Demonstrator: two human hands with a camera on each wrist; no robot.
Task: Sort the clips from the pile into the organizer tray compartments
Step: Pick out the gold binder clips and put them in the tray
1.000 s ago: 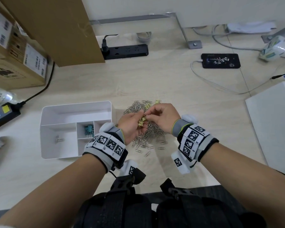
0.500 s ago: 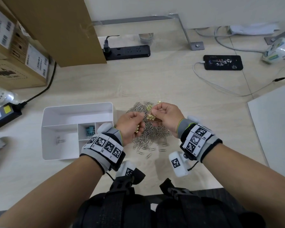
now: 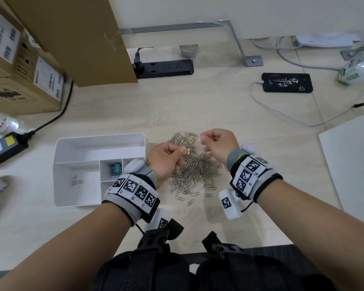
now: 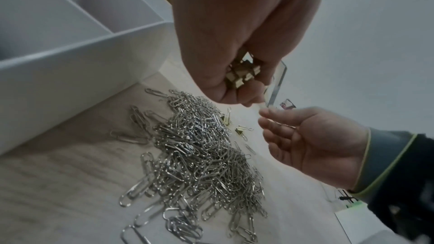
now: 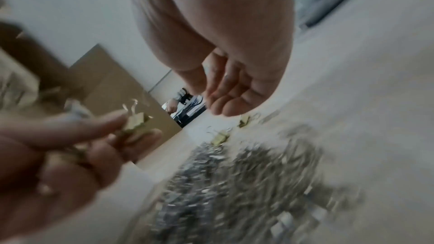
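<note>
A pile of silver paper clips (image 3: 194, 169) lies on the table just right of the white organizer tray (image 3: 76, 148). Two yellow binder clips (image 3: 191, 140) rest at the pile's far edge. My left hand (image 3: 180, 153) hovers over the pile's left side and grips several yellow binder clips (image 4: 244, 75), one pinched at the fingertips (image 5: 136, 121). My right hand (image 3: 206, 139) hangs over the pile's far right, its fingers (image 5: 218, 97) loosely curled and holding nothing. Teal binder clips (image 3: 115, 168) sit in a small compartment, and a few silver clips (image 3: 77, 181) in the big left one.
A black power strip (image 3: 164, 68) and cardboard boxes (image 3: 19, 70) stand at the back left. A phone (image 3: 287, 82) on a cable lies at the back right. A white board (image 3: 353, 160) fills the right edge, and a black adapter (image 3: 6, 148) lies left of the tray.
The two hands were together over the pile, both at the yellow clips. The right hand has drawn away to the right, empty, and the left hand keeps the clips.
</note>
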